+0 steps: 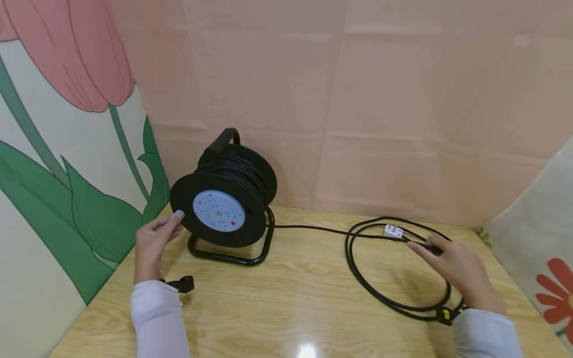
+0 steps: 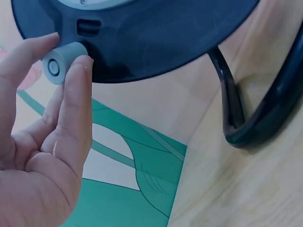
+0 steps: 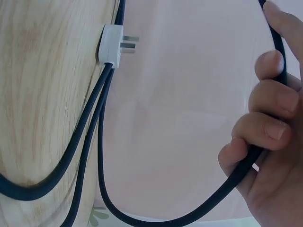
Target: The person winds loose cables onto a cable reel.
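A black cable reel (image 1: 224, 199) with a round white socket panel (image 1: 218, 211) stands on its tube frame at the left. At the near rim of its disc, my left hand (image 1: 156, 238) pinches a small grey crank knob (image 2: 65, 61) between thumb and fingers. My right hand (image 1: 461, 268) grips the black cable (image 3: 246, 165), fingers curled round it above the table. From the reel the cable runs right to this hand, and its loose loops (image 1: 358, 273) lie on the wood. The white plug (image 1: 393, 231) rests by the loops, its metal pins showing in the right wrist view.
The wooden table (image 1: 277, 298) meets a pink backdrop (image 1: 380, 99) behind the reel. A tulip-patterned panel (image 1: 89, 214) borders the left side and a flowered panel (image 1: 537, 238) the right. The reel's bent tube foot (image 1: 228, 258) juts forward on the table.
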The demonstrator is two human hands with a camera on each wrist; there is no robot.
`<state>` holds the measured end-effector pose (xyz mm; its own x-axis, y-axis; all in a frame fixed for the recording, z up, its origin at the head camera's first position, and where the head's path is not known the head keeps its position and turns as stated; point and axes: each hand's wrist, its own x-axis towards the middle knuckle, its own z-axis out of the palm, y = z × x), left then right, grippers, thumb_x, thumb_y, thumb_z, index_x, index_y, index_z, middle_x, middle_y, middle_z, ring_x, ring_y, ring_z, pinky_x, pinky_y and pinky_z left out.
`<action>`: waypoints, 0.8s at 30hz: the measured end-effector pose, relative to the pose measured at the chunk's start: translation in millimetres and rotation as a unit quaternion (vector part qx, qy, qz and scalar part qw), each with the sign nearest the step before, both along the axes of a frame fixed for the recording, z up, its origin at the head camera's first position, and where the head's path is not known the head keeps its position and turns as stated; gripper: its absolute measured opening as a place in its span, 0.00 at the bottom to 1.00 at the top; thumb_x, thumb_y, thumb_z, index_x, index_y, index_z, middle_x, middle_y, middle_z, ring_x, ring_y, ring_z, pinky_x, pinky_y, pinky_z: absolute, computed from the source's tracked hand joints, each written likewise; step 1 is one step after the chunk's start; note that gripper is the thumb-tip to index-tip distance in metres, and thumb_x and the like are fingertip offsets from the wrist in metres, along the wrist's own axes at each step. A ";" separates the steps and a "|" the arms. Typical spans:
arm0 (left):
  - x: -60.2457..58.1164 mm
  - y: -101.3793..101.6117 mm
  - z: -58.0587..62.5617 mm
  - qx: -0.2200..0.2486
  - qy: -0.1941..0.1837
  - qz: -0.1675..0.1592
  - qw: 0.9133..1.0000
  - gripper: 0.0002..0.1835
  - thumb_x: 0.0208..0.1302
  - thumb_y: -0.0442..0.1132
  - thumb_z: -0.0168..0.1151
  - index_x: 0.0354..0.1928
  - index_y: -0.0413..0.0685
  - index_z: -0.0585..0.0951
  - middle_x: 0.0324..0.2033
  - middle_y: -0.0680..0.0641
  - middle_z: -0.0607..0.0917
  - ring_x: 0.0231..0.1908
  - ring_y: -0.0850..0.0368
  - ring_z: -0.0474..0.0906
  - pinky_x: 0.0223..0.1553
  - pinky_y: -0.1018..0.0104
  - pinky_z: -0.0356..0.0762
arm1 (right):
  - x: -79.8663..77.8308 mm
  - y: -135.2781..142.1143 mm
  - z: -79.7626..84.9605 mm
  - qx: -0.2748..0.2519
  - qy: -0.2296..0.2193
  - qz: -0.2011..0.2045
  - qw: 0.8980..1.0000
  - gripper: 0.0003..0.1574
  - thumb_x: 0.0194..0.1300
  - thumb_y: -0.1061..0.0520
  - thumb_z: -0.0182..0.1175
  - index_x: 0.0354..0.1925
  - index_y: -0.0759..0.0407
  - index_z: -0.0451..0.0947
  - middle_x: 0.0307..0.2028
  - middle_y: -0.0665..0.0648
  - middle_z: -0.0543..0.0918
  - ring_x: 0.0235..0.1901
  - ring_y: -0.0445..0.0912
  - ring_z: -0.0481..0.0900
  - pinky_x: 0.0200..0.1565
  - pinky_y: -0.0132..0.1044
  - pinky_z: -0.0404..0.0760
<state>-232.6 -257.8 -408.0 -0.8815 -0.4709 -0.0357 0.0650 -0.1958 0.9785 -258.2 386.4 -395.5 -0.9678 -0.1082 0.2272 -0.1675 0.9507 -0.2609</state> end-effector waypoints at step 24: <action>-4.1 19.0 26.4 0.139 0.119 0.072 0.981 0.12 0.53 0.35 0.78 0.38 0.38 0.88 0.33 0.46 0.88 0.30 0.58 0.86 0.39 0.71 0.84 | -7.2 -21.5 -13.2 0.005 0.045 0.038 0.998 0.22 0.69 0.31 0.58 0.31 0.45 0.80 0.21 0.48 0.70 0.21 0.45 0.65 0.21 0.38 0.59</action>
